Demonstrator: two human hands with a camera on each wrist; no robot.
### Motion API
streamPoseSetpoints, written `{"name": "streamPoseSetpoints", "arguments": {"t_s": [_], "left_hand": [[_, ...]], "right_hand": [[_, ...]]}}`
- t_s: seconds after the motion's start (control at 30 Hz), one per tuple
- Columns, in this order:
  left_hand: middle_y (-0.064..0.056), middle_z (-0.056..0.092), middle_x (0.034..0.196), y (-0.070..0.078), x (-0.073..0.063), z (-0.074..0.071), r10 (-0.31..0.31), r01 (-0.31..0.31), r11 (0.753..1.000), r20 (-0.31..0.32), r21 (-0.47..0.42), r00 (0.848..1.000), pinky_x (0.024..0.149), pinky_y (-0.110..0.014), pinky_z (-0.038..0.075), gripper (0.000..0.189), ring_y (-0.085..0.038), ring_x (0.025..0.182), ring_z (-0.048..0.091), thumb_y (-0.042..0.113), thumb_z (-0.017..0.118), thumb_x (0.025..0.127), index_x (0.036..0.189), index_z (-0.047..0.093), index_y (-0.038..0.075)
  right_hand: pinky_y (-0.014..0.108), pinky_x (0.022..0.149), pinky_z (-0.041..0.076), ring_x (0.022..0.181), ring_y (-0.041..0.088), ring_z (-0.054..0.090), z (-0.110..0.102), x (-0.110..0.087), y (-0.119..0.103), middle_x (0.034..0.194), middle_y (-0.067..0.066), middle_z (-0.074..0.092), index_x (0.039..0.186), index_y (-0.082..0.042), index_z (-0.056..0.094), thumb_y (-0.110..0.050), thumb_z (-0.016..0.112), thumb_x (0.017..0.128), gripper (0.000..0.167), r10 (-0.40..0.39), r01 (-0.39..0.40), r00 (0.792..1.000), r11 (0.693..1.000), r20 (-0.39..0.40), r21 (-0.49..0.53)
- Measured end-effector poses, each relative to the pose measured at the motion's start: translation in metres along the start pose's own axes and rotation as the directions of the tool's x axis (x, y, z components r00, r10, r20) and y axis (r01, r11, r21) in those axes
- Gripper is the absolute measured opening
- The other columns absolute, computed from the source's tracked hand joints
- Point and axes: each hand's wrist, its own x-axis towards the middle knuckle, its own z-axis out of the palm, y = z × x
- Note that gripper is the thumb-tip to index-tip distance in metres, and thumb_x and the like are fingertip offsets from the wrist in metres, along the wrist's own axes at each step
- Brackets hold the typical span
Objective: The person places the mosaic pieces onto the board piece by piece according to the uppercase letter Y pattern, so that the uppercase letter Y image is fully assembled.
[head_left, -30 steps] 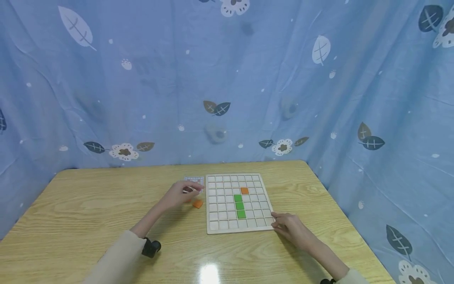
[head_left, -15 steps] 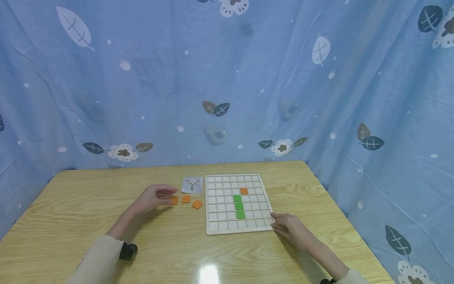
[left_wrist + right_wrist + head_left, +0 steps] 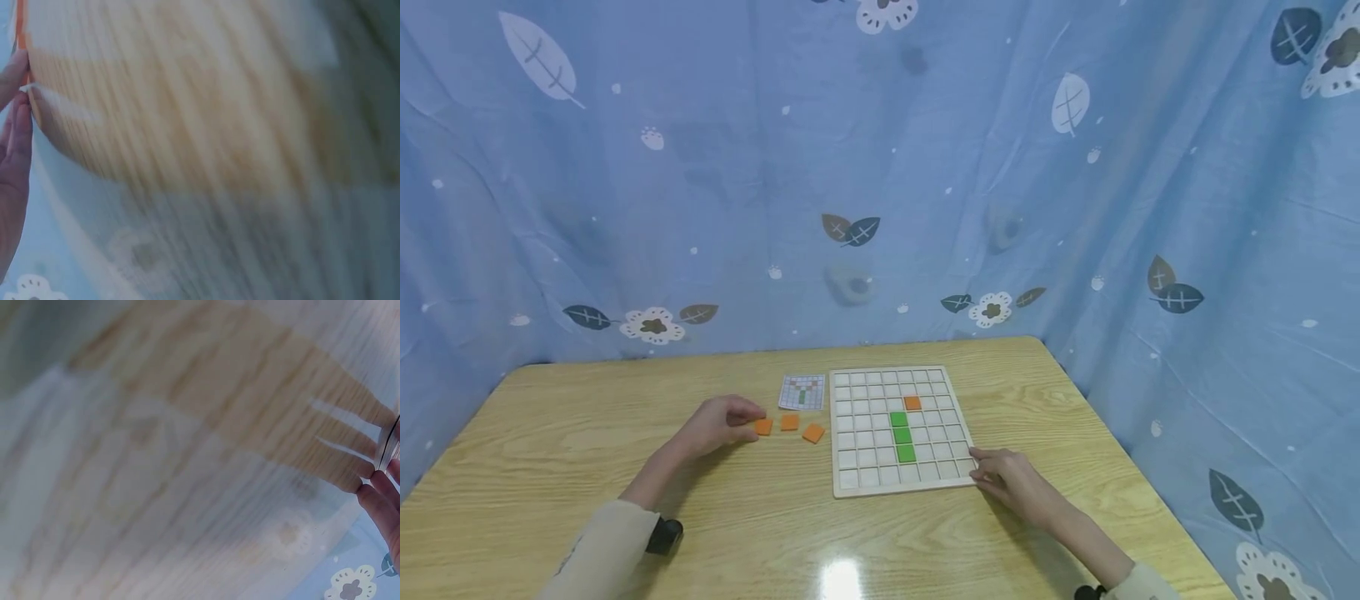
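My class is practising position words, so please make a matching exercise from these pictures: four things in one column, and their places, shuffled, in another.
Things
1. green tiles
2. printed card
3. left hand
4. right hand

Places
A. at the right edge of the grid board, close to its near corner
B. at the leftmost loose orange tile
C. in a line on the grid board
D. beside the far part of the grid board's left edge

Right pairs: 1-C, 2-D, 3-B, 4-A
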Motion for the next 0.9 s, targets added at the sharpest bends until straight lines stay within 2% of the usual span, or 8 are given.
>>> {"name": "streamPoseSetpoints", "arguments": {"t_s": [0.23, 0.5, 0.6, 0.77, 0.9], "left_hand": [[-0.016, 0.066, 0.105, 0.001, 0.0, 0.002, 0.039, -0.038, 0.998, -0.021, 0.047, 0.999, 0.081, -0.038, 0.055, 0.025, -0.032, 0.097, 0.063, 0.008, 0.077, 0.08, 0.103, 0.071, -0.002], [-0.011, 0.067, 0.101, 0.001, 0.0, 0.003, 0.029, -0.027, 0.996, -0.029, 0.086, 0.999, 0.079, -0.036, 0.055, 0.023, -0.026, 0.092, 0.064, 0.009, 0.074, 0.083, 0.103, 0.071, 0.0], [-0.009, 0.067, 0.099, 0.002, 0.001, 0.003, 0.013, -0.01, 0.997, -0.037, 0.073, 0.999, 0.076, -0.032, 0.055, 0.023, -0.021, 0.088, 0.065, 0.01, 0.074, 0.084, 0.104, 0.07, 0.0], [-0.007, 0.069, 0.094, 0.006, 0.003, 0.003, 0.032, -0.03, 0.999, -0.06, 0.036, 0.998, 0.071, -0.025, 0.055, 0.021, -0.017, 0.083, 0.065, 0.011, 0.075, 0.084, 0.102, 0.07, 0.001], [-0.005, 0.069, 0.093, 0.016, 0.007, 0.004, 0.009, -0.009, 1.0, -0.095, 0.004, 0.995, 0.072, -0.026, 0.055, 0.022, -0.016, 0.083, 0.065, 0.015, 0.076, 0.083, 0.102, 0.071, 0.004]], "right_hand": [[0.04, 0.074, 0.057, 0.087, 0.036, 0.068, 0.0, 0.0, -0.001, 0.107, 0.028, 0.066, 0.084, -0.002, 0.074, 0.007, 0.075, 0.073, 0.014, 0.017, -0.017, 1.0, 1.0, 0.016, 0.007], [0.039, 0.075, 0.057, 0.088, 0.036, 0.068, 0.0, 0.0, 0.0, 0.106, 0.028, 0.066, 0.083, -0.003, 0.073, 0.008, 0.076, 0.073, 0.015, 0.022, -0.022, 1.0, 1.0, 0.014, 0.007], [0.038, 0.074, 0.057, 0.087, 0.036, 0.068, -0.001, 0.0, 0.0, 0.107, 0.028, 0.066, 0.084, -0.003, 0.073, 0.008, 0.075, 0.074, 0.015, 0.028, -0.028, 0.999, 1.0, 0.022, 0.014], [0.038, 0.075, 0.057, 0.087, 0.035, 0.068, -0.001, 0.0, 0.0, 0.108, 0.028, 0.065, 0.084, -0.002, 0.073, 0.006, 0.075, 0.075, 0.012, 0.044, -0.045, 0.999, 0.999, 0.032, 0.018], [0.039, 0.075, 0.057, 0.089, 0.036, 0.068, -0.001, 0.001, 0.0, 0.108, 0.027, 0.065, 0.085, -0.001, 0.074, 0.005, 0.075, 0.075, 0.012, 0.045, -0.046, 0.998, 0.999, 0.032, 0.009]]}}
